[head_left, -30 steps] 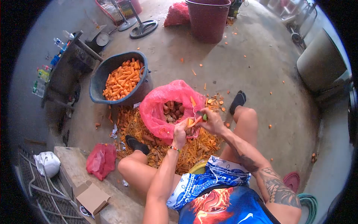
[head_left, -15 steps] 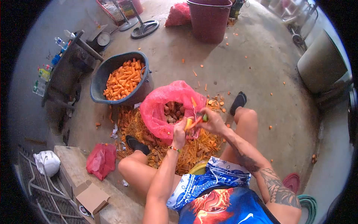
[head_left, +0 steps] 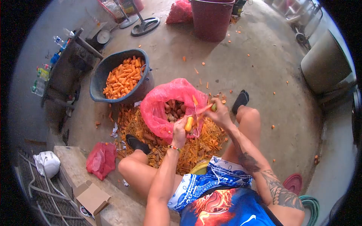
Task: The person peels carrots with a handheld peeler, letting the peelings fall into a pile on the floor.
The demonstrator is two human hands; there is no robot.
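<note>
My left hand [head_left: 180,132] is closed around a carrot [head_left: 189,123], its yellow-orange end pointing up over the sack's near rim. To its right, my right hand [head_left: 223,116] grips a peeler [head_left: 214,107]; a green bit of it shows, while most is hidden by fingers and blur. A blurred orange strip stretches between the hands. Just beyond them stands a pink mesh sack [head_left: 152,98], its mouth rolled open, with unpeeled, earthy carrots [head_left: 174,111] inside. Orange peelings [head_left: 130,122] lie heaped around the sack and between my feet.
A dark tub [head_left: 98,83] of peeled carrots [head_left: 124,80] stands at the left behind the sack. Farther back is a maroon bucket [head_left: 212,20]. At the lower left are a crumpled pink bag [head_left: 101,160] and an open cardboard box [head_left: 92,197]. Carrot bits dot the floor.
My right hand has moved up and to the right, away from the carrot. My left hand has shifted slightly down and left, still around the carrot.
</note>
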